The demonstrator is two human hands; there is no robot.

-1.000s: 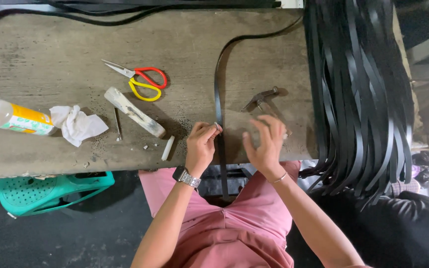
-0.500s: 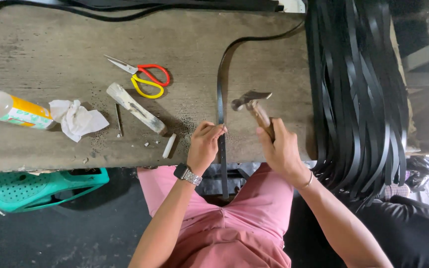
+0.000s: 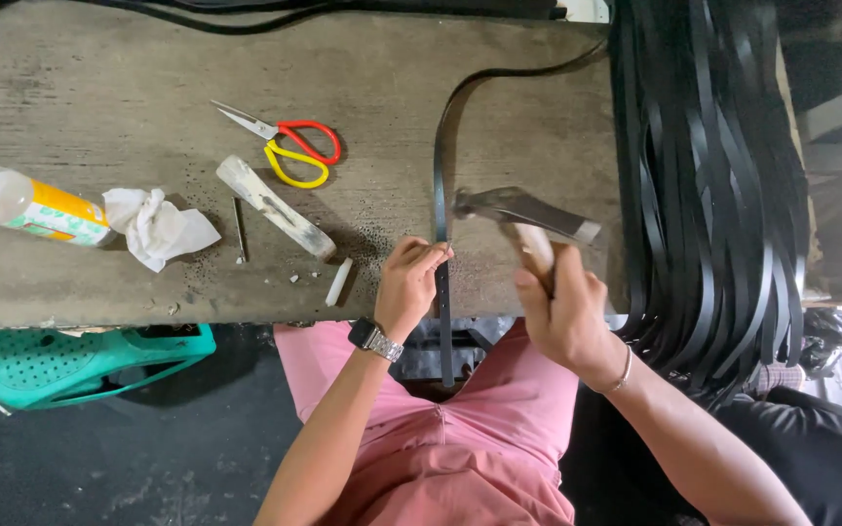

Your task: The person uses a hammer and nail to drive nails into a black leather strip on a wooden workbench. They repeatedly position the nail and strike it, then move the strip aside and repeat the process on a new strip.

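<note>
Worn grey wood makes up the desk (image 3: 99, 78), scuffed and pitted near its front edge, with a dark floor below. A narrow black strap (image 3: 439, 185) runs from the far right part of the desk in a curve, then straight toward the front edge and over it, hanging down in front of the person's pink lap. The left hand (image 3: 409, 284) sits at the front edge, fingers pinched on the strap and pressing it to the wood; a watch is on that wrist. The right hand (image 3: 562, 310) is clenched around the wooden handle of a hammer (image 3: 518, 209), just right of the strap. The hammer's metal head is raised above the desk, its face right beside the strap and just beyond the left fingertips.

Along the right edge of the desk a thick bundle of black straps (image 3: 713, 175) drapes down. Toward the middle lie scissors (image 3: 289, 146) with red and yellow handles, and nearer the front edge a pale wooden tool handle (image 3: 275, 206). At the left edge are a crumpled white tissue (image 3: 158, 226) and a bottle (image 3: 31, 206) on its side. A teal plastic stool (image 3: 80, 360) stands under the desk's left front.
</note>
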